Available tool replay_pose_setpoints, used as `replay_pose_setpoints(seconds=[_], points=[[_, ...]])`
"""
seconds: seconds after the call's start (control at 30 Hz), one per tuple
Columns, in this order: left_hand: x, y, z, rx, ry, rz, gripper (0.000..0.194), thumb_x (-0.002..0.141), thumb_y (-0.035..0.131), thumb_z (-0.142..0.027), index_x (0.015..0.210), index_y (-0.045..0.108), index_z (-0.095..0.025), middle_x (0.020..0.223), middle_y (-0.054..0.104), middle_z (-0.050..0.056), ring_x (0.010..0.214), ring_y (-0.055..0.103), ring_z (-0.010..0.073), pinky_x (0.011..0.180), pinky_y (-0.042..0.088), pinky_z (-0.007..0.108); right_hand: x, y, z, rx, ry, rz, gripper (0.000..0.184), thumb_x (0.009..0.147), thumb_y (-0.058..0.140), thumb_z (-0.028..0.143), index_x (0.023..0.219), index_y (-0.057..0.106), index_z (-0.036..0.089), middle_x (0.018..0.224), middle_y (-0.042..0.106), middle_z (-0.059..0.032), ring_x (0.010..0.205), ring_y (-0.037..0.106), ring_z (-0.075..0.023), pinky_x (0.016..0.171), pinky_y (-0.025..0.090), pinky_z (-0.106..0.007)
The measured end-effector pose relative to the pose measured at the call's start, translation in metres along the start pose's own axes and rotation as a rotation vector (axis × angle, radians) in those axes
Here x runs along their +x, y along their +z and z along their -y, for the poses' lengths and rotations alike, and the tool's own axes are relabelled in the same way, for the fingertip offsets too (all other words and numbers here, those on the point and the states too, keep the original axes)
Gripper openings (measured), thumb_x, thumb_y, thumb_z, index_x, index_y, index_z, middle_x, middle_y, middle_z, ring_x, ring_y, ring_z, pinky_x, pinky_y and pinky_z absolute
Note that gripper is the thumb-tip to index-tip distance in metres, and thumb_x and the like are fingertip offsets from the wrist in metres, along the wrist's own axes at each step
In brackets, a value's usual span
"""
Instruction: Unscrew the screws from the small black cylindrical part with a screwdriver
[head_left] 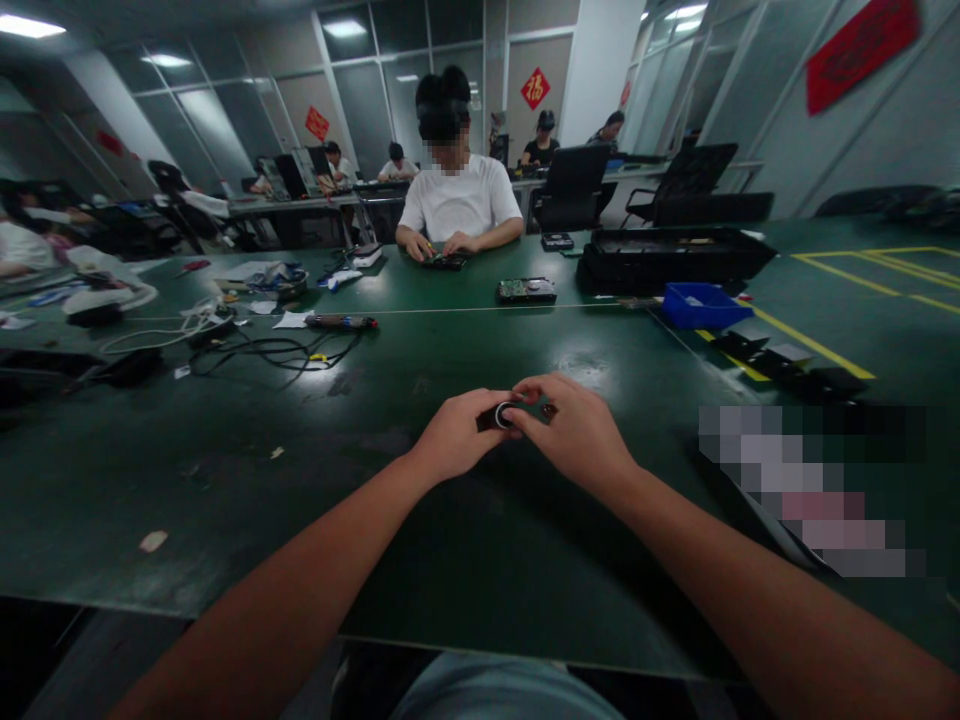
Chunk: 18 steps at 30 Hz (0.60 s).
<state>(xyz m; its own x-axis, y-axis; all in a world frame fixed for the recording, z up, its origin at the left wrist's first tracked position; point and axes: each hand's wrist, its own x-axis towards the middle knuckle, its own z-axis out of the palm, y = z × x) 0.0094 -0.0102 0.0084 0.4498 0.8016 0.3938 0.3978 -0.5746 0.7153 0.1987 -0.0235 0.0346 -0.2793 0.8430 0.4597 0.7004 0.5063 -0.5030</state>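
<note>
Between my two hands is a small dark round part with a pale ring [502, 414], held over the green table [315, 540]. My left hand [459, 432] is closed around its left side, thumb and fingers pinching it. From the right, the thumb of my right hand [576, 425] presses on the ringed face, while its index finger curls over the top. A tiny dark piece shows near the curled fingers of my right hand, too small to name. My fingers hide much of the round part, so its exact kind cannot be made out.
Across the table a person in a white shirt [461, 200] handles a dark board. A hard drive [527, 290], a blue bin [703, 305] and a long black case [675, 262] stand beyond my hands. Black cables [262, 355] and a pen-shaped tool [341, 321] lie left.
</note>
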Motion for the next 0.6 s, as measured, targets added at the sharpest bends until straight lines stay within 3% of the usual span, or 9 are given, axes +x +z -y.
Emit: replay_pose_setpoints(seconds=[0.13,0.3,0.43,0.5,0.6], points=[[0.000,0.001,0.001,0.022,-0.021,-0.006,0.036,0.084,0.074,-0.026,0.120,0.069,-0.022,0.113,0.072,0.005,0.100,0.067,0.0201,0.090,0.053,0.034,-0.001,-0.004,0.003,0.047,0.041,-0.019,0.024,0.087,0.066,0.035,0.105,0.066,0.019,0.092,0.066,-0.0059,0.075,0.059,-0.0190,0.067,0.046,-0.033],[0.001,0.001,0.009,0.027,-0.116,-0.129,0.042,0.082,0.076,-0.027,0.123,0.067,-0.024,0.119,0.072,0.005,0.105,0.067,0.0218,0.096,0.052,0.037,-0.003,-0.014,0.004,0.216,0.028,-0.072,0.017,0.093,0.049,0.022,0.100,0.065,0.020,0.101,0.062,-0.0070,0.091,0.060,-0.0209,0.078,0.047,-0.035],[0.002,0.000,0.013,-0.017,-0.177,-0.174,0.043,0.083,0.075,-0.027,0.125,0.066,-0.024,0.118,0.072,0.005,0.104,0.067,0.0216,0.096,0.052,0.038,-0.001,-0.016,0.002,0.298,0.011,-0.136,0.028,0.101,0.044,0.032,0.088,0.066,0.021,0.109,0.062,-0.0080,0.099,0.060,-0.0215,0.081,0.047,-0.036],[0.001,-0.001,0.013,-0.027,-0.180,-0.175,0.042,0.083,0.075,-0.028,0.124,0.066,-0.024,0.117,0.072,0.004,0.103,0.067,0.0209,0.096,0.051,0.037,0.000,-0.017,0.002,0.281,-0.009,-0.168,0.032,0.101,0.045,0.038,0.086,0.066,0.021,0.107,0.064,-0.0079,0.095,0.061,-0.0208,0.078,0.047,-0.035],[0.001,-0.002,0.012,-0.043,-0.182,-0.168,0.042,0.083,0.075,-0.029,0.124,0.066,-0.025,0.118,0.072,0.003,0.102,0.067,0.0204,0.094,0.052,0.036,-0.001,-0.019,0.003,0.220,0.018,-0.242,0.036,0.101,0.047,0.045,0.084,0.067,0.021,0.080,0.063,-0.0033,0.073,0.060,-0.0173,0.066,0.044,-0.032]])
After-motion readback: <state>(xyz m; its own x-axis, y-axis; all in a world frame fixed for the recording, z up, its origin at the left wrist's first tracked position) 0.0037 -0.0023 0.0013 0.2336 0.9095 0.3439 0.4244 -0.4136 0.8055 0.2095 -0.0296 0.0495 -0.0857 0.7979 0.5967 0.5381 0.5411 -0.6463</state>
